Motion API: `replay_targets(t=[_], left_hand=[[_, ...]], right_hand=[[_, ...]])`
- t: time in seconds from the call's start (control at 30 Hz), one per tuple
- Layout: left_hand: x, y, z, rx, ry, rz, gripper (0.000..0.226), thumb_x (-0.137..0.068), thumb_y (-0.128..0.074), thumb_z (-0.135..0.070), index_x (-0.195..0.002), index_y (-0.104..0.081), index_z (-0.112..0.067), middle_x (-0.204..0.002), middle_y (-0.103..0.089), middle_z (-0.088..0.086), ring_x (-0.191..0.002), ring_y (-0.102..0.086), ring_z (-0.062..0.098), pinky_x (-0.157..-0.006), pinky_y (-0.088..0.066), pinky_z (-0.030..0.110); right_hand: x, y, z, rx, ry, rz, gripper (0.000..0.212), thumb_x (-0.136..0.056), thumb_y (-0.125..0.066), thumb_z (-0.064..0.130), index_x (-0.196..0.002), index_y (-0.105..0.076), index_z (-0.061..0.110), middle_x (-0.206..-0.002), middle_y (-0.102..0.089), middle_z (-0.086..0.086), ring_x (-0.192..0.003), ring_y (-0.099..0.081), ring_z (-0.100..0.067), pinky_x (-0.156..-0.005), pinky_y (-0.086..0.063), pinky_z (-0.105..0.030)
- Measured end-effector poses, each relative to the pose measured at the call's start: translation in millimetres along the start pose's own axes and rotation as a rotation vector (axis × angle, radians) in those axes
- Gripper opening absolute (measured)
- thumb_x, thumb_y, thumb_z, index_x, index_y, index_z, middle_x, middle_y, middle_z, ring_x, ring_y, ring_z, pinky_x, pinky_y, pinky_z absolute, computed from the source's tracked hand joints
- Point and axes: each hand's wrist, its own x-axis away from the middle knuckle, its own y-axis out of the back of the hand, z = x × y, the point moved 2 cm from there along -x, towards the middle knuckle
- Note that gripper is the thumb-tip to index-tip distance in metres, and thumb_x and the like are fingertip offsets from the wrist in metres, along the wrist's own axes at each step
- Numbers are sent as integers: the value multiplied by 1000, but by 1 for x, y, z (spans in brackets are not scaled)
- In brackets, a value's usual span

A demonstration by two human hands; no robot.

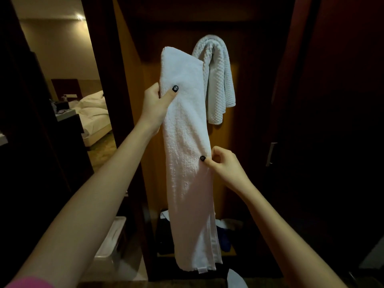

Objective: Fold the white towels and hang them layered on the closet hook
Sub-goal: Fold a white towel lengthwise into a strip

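We held the long folded white towel (187, 142) upright at the middle of the view, before the closet (228, 132). Our left hand (156, 102) gripped its left edge near the top, thumb curled over the front. Our right hand (225, 165), at 5 o'clock from the left, pinched its right edge lower down. A waffle-weave white towel (218, 80) hung draped at 1 o'clock, whatever held it hidden beneath. A bed (93, 113) showed at 9 o'clock

White towel (187, 154), white waffle-textured towel (218, 80), black nails, pink sleeve (31, 282).
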Motion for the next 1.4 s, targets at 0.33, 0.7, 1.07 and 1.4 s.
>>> replay_targets(t=[0.33, 0.7, 1.07, 1.4], left_hand=[[6, -10, -8, -155, -117, -83, 12, -96, -61, -13, -92, -55, -3, -80, -56, 3, -75, -51, 13, -66, -41, 25], [-13, 1, -11, -30, -17, -232, 18, -94, -61, -10, -79, -53, -17, -81, -60, -2, -74, -58, 7, -65, -49, 20], [-28, 35, 2, 22, 107, -381, 11, -94, -61, -16, -86, -56, -12, -96, -65, 11, -92, -67, 24, -82, -56, 42], [-29, 37, 16, 170, 179, -446, 20, -96, -59, -15, -111, -59, -2, -110, -67, 12, -96, -68, 19, -71, -57, 25]], right_hand=[[5, -13, -8, 87, -85, 65, 56, -97, -59, 33, -51, -30, 16, -45, -24, 4, -35, -23, -10, -40, -20, -16], [27, -93, -71, 68, -315, 314, 50, -87, -74, 24, -54, -37, 19, -50, -33, 5, -38, -27, -4, -37, -22, -14], [25, -69, -104, -319, -377, 9, 30, -93, -66, 24, -68, -55, 12, -61, -49, 0, -55, -45, -9, -50, -33, -18], [13, -36, -119, -281, -366, -21, 31, -93, -66, 24, -68, -50, 13, -58, -42, 5, -54, -37, -9, -47, -27, -14]])
